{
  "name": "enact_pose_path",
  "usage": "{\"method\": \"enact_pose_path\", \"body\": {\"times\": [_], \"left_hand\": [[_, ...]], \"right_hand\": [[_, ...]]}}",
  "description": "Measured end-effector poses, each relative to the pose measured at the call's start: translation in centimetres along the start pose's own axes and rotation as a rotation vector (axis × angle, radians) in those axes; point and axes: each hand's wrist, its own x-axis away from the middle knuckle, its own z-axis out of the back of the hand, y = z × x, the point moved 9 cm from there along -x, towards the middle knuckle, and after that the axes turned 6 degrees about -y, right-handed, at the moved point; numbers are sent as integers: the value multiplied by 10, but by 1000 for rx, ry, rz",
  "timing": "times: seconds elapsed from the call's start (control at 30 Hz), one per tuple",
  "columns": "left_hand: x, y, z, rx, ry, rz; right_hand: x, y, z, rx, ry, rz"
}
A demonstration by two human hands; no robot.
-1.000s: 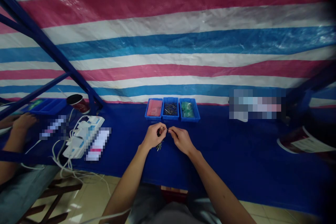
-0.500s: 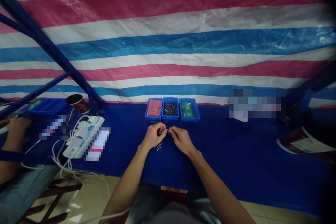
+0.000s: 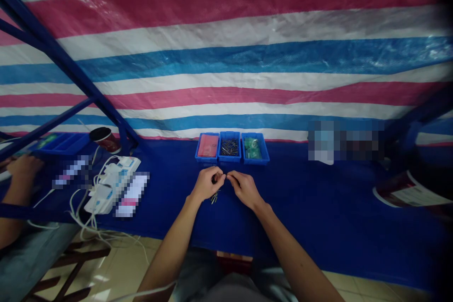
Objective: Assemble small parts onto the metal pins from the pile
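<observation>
My left hand is closed in a pinch over the blue table, thumb and forefinger pressed together. Some thin metal pins or screws stick out below it; whether they lie on the table or sit in the palm, I cannot tell. Fingertips almost touching it, my right hand is pinched too, and anything between its fingers is too small to make out. Just beyond stand three blue bins: one with a pink-red packet, one with many dark thin metal pieces, one with green-and-clear small bags.
A white power strip with tangled cables and a blurred phone are to the left. Behind them stands a dark cup. Another person's hand is at far left. A red-and-white tub stands at right.
Both hands stay almost in place, fingertips still close together. Nothing is visibly picked up or let go.
</observation>
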Motion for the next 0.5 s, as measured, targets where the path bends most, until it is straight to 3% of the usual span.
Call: {"method": "enact_pose_path", "body": {"times": [0.5], "left_hand": [[0,2,0,-7,-5,-2]], "right_hand": [[-1,-2,1,-12,-7,2]]}}
